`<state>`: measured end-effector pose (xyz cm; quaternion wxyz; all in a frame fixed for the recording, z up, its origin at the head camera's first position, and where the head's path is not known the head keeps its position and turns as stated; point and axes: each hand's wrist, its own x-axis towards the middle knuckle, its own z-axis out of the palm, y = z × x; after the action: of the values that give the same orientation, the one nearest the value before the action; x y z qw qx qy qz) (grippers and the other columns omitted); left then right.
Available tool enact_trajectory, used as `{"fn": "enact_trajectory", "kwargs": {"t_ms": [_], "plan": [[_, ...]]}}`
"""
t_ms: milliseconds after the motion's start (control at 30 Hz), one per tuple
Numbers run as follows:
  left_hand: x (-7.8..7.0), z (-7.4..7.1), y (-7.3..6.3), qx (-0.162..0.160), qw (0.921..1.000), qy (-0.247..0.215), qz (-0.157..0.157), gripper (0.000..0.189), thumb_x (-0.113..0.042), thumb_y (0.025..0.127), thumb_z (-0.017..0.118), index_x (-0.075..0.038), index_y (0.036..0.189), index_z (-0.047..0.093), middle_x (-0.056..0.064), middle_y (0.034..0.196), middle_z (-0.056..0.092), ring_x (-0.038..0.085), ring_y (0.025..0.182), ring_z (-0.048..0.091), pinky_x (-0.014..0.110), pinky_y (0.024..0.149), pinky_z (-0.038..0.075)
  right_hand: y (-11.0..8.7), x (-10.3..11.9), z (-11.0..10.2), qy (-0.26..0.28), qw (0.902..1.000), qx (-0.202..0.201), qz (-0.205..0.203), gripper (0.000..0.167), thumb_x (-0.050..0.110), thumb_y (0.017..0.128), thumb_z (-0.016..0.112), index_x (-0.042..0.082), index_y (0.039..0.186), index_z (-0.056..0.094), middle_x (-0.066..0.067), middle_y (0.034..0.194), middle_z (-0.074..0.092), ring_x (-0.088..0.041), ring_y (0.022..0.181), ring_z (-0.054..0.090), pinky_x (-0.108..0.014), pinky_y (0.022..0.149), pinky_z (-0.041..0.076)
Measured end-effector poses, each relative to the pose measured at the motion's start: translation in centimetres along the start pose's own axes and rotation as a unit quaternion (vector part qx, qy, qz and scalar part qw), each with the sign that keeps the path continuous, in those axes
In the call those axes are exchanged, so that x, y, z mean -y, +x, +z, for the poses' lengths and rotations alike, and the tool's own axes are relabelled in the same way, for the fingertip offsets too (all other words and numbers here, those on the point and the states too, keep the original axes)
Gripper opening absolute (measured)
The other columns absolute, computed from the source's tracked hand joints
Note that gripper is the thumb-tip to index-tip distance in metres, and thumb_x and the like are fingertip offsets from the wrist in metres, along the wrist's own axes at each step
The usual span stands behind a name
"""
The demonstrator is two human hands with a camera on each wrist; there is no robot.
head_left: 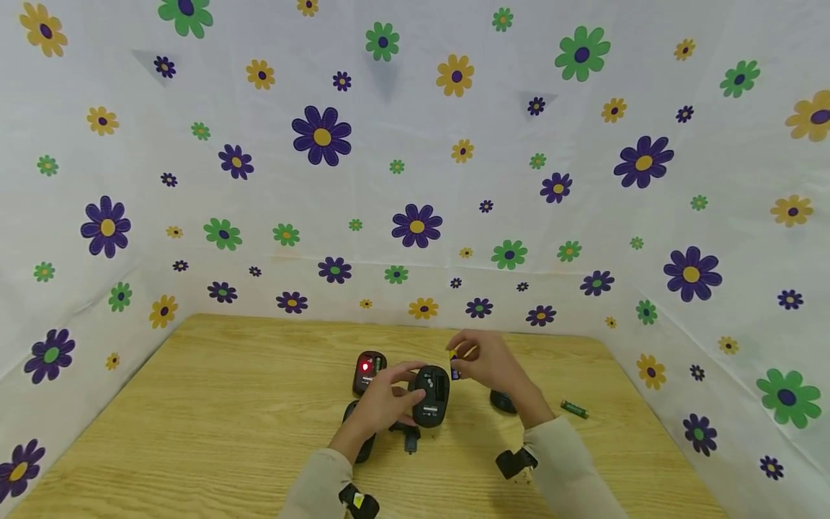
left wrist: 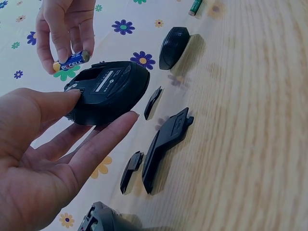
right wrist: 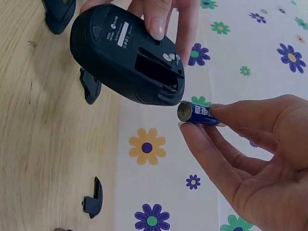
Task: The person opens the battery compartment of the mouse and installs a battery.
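My left hand (head_left: 382, 404) holds a black computer mouse (head_left: 429, 414) above the table, its underside turned up, thumb on top and fingers beneath. In the right wrist view its battery slot (right wrist: 155, 71) is uncovered and looks empty. Beside the mouse, my right hand (head_left: 489, 360) pinches a blue and yellow battery (right wrist: 199, 114) between thumb and fingers. The battery's flat end points toward the slot end of the mouse; a small gap seems to lie between them. A mouse with a red light (head_left: 371, 369) lies upturned behind my left hand.
Another dark mouse (head_left: 366, 448) lies partly hidden under my left forearm. Several loose black cover pieces (left wrist: 166, 147) lie on the wooden table (head_left: 259, 404). A further dark object (left wrist: 174, 47) and a green battery (head_left: 574, 409) lie to the right. Flower-printed cloth (head_left: 389, 194) surrounds the table.
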<state>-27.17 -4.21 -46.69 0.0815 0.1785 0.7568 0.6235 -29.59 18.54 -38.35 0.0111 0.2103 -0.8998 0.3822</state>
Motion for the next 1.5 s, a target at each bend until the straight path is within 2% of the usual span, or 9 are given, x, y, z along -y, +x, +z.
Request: {"fn": "enact_trajectory", "kwargs": {"t_ms": [200, 467, 800, 1133, 1500], "plan": [[0.0, 0.0, 0.0, 0.000, 1.0000, 0.001, 0.000, 0.049, -0.008, 0.101, 0.065, -0.019, 0.148, 0.055, 0.024, 0.139, 0.057, 0.027, 0.102, 0.073, 0.041, 0.065, 0.068, -0.2, 0.3, 0.4, 0.001, 1.0000, -0.002, -0.001, 0.017, 0.001, 0.091, 0.075, 0.003, 0.107, 0.071, -0.015, 0.099, 0.073, -0.017, 0.079, 0.073, -0.033, 0.067, 0.066], [0.1, 0.0, 0.0, 0.000, 1.0000, -0.004, 0.004, 0.050, -0.007, 0.101, 0.065, -0.012, 0.150, 0.052, 0.024, 0.138, 0.057, 0.027, 0.101, 0.073, 0.041, 0.064, 0.068, -0.1, 0.6, 1.2, -0.014, 0.9999, 0.005, 0.002, 0.016, 0.002, 0.091, 0.075, 0.006, 0.106, 0.072, -0.013, 0.098, 0.074, -0.017, 0.080, 0.072, -0.032, 0.069, 0.066], [0.3, 0.0, -0.1, -0.003, 1.0000, -0.003, 0.004, 0.049, -0.009, 0.102, 0.065, -0.017, 0.149, 0.054, 0.024, 0.137, 0.058, 0.026, 0.100, 0.074, 0.041, 0.064, 0.068, 0.1, 0.6, 2.2, -0.040, 0.9991, 0.004, -0.014, 0.014, 0.005, 0.089, 0.078, 0.008, 0.102, 0.072, -0.007, 0.087, 0.072, -0.013, 0.073, 0.064, -0.026, 0.063, 0.058], [0.2, 0.1, -0.1, 0.003, 0.9999, -0.003, 0.013, 0.048, -0.010, 0.102, 0.064, -0.017, 0.148, 0.054, 0.023, 0.137, 0.058, 0.025, 0.096, 0.074, 0.041, 0.064, 0.068, 0.2, 0.4, 2.4, -0.058, 0.9979, 0.001, -0.027, 0.014, 0.004, 0.089, 0.079, 0.008, 0.101, 0.073, -0.007, 0.085, 0.072, -0.011, 0.070, 0.060, -0.022, 0.060, 0.054], [0.2, 0.0, -0.1, -0.004, 0.9999, 0.001, 0.009, 0.051, -0.009, 0.102, 0.064, -0.012, 0.151, 0.051, 0.025, 0.139, 0.057, 0.026, 0.099, 0.073, 0.040, 0.064, 0.068, 0.1, 0.6, 2.7, -0.070, 0.9971, 0.002, -0.031, 0.014, 0.003, 0.087, 0.081, 0.008, 0.097, 0.074, -0.006, 0.087, 0.073, -0.011, 0.073, 0.062, -0.023, 0.064, 0.055]]}}
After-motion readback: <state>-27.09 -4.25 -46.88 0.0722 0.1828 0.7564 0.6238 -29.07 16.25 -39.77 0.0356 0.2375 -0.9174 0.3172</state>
